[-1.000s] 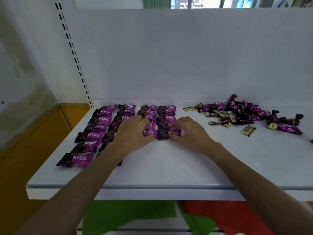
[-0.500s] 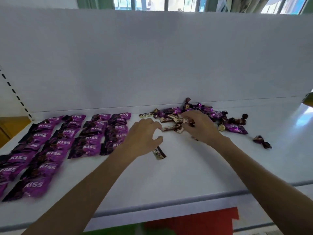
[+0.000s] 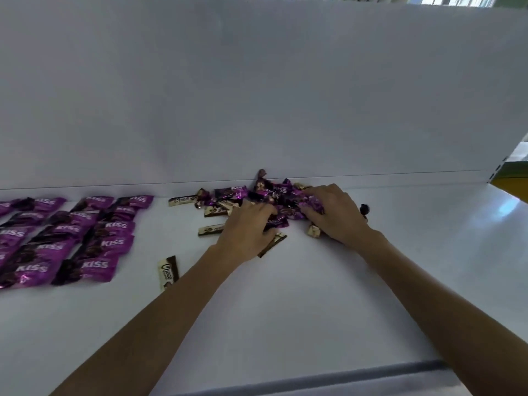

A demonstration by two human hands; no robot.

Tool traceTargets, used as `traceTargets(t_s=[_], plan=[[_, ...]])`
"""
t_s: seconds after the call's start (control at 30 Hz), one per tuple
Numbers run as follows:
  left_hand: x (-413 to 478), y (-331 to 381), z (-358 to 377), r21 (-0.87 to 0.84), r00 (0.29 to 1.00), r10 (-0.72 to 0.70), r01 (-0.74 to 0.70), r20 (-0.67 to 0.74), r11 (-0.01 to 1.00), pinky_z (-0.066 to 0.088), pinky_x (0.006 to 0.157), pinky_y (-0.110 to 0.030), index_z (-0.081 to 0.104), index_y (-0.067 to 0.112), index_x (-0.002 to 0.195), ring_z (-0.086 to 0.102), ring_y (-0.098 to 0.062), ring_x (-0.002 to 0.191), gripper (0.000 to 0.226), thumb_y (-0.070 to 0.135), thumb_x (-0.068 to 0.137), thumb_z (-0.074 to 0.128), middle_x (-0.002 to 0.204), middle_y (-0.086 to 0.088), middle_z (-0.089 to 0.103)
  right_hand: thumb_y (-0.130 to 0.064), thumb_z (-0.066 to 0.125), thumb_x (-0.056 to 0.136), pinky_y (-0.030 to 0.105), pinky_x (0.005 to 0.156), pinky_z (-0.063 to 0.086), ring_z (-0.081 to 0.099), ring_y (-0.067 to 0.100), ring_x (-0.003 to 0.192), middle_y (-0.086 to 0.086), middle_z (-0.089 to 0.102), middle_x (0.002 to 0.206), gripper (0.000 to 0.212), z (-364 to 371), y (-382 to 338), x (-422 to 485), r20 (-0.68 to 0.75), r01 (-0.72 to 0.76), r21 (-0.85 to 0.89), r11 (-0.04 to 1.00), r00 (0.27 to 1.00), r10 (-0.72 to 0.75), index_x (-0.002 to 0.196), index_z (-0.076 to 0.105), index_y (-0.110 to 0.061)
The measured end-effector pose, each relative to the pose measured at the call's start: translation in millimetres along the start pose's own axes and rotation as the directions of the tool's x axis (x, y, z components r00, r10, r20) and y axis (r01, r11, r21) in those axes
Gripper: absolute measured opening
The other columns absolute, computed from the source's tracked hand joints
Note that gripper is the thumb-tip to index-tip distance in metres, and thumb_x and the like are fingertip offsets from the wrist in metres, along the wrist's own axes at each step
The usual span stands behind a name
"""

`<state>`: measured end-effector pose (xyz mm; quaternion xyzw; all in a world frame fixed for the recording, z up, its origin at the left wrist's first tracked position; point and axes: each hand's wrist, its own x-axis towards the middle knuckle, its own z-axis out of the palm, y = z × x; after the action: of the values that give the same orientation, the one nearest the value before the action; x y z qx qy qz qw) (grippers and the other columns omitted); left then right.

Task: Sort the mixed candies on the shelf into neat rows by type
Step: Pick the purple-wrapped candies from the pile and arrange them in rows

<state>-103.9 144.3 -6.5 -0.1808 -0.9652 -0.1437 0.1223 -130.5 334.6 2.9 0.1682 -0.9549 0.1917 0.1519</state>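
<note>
A mixed pile of candies lies against the shelf's back wall, with purple twist wraps, dark ones and cream-brown Choco bars. My left hand rests on the pile's left side, fingers spread over the wrappers and a slim brown bar under its edge. My right hand is on the pile's right side, its fingers curled round a few purple candies. Purple KISS packets lie in rows at the left. One Choco bar lies alone near my left forearm.
The white shelf runs out bare towards its front edge and to the right. A white back panel closes off the rear. A small dark candy and a gold-wrapped one lie beside my right hand.
Both hands left the KISS rows and moved right onto the mixed pile. The view swung right with them. One Choco bar now lies alone in front of the pile.
</note>
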Motion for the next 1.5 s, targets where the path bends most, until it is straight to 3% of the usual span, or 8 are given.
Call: traceTargets(t_s=[0.17,0.37,0.67,0.83,1.0,1.17,1.27,1.5], plan=[[9.2,1.1,13.9,0.013,0.996,-0.072,0.073,-0.044,0.997,0.036,0.094,-0.034,0.050,0.016,0.123,0.046,-0.023,0.113,0.037,0.032,0.090,0.055,0.117,-0.003,0.059,-0.033,0.054,0.089,0.038,0.083,0.036,0.048,0.027,0.105,0.005,0.065,0.102,0.035,5.4,6.5,1.3,0.010,0.012,-0.016,1.000,1.000,-0.011,0.119,0.055,-0.016],[14.1,5.7,18.4,0.050,0.989,-0.145,0.146,-0.037,0.988,0.039,0.095,-0.036,0.045,0.011,0.125,0.048,-0.025,0.112,0.043,0.032,0.089,0.056,0.118,-0.008,0.058,-0.019,0.058,0.083,0.037,0.082,0.036,0.048,0.027,0.101,0.007,0.063,0.099,0.033,3.2,8.1,0.0,0.006,0.006,0.048,0.999,1.000,-0.006,0.115,0.056,-0.014],[6.7,10.2,9.9,0.204,0.990,0.043,-0.014,-0.138,0.979,0.036,0.077,-0.033,0.052,0.012,0.119,0.057,-0.026,0.088,0.028,0.024,0.096,0.041,0.094,-0.009,0.066,0.002,0.059,0.075,0.039,0.083,0.042,0.050,0.030,0.106,0.012,0.055,0.108,0.043,4.1,11.9,1.5,-0.114,0.046,0.170,0.984,0.993,-0.026,0.117,0.058,-0.008],[4.2,22.5,1.7,0.109,0.976,0.094,-0.073,-0.199,0.991,0.042,0.074,-0.035,0.065,0.009,0.098,0.050,-0.022,0.063,0.020,0.017,0.093,0.047,0.071,-0.010,0.063,-0.005,0.061,0.075,0.042,0.088,0.042,0.053,0.027,0.106,0.007,0.058,0.109,0.041,2.0,10.9,-2.0,-0.139,0.025,0.173,0.985,0.990,-0.001,0.115,0.058,-0.012],[4.3,32.1,-1.4,-0.066,0.966,-0.065,0.050,-0.249,0.997,0.028,0.058,-0.027,0.055,0.006,0.109,0.042,-0.015,0.059,0.025,0.017,0.099,0.035,0.067,0.001,0.047,-0.021,0.060,0.081,0.037,0.089,0.034,0.051,0.025,0.106,0.003,0.062,0.111,0.037,-3.5,8.1,-4.8,-0.131,-0.036,0.129,0.991,0.990,0.053,0.117,0.055,-0.016],[1.3,27.5,-1.6,-0.111,0.978,-0.128,0.110,-0.167,0.988,0.033,0.066,-0.028,0.052,0.009,0.114,0.055,-0.021,0.082,0.031,0.029,0.099,0.034,0.085,0.003,0.048,-0.018,0.065,0.080,0.033,0.084,0.041,0.054,0.023,0.103,0.005,0.063,0.109,0.041,-6.5,4.4,-8.5,-0.135,-0.004,0.270,0.963,0.990,0.042,0.118,0.053,-0.014],[-4.8,23.3,-4.2,-0.133,0.985,-0.146,0.133,-0.088,0.982,0.038,0.076,-0.030,0.049,0.015,0.121,0.051,-0.018,0.096,0.045,0.045,0.088,0.053,0.101,0.003,0.049,-0.016,0.067,0.078,0.031,0.084,0.041,0.053,0.022,0.104,0.005,0.061,0.110,0.046,-6.9,-1.0,-10.7,-0.117,0.048,0.286,0.957,0.993,-0.014,0.121,0.052,-0.015],[-28.2,-0.2,-23.4,-0.157,0.981,-0.153,0.133,-0.117,0.979,0.045,0.086,-0.035,0.051,0.022,0.126,0.053,-0.018,0.104,0.043,0.042,0.089,0.053,0.111,0.002,0.057,-0.019,0.070,0.078,0.027,0.090,0.039,0.054,0.021,0.107,0.004,0.062,0.115,0.045,-7.0,-29.6,-13.4,-0.095,0.162,0.302,0.939,0.986,-0.140,0.120,0.055,-0.014]])
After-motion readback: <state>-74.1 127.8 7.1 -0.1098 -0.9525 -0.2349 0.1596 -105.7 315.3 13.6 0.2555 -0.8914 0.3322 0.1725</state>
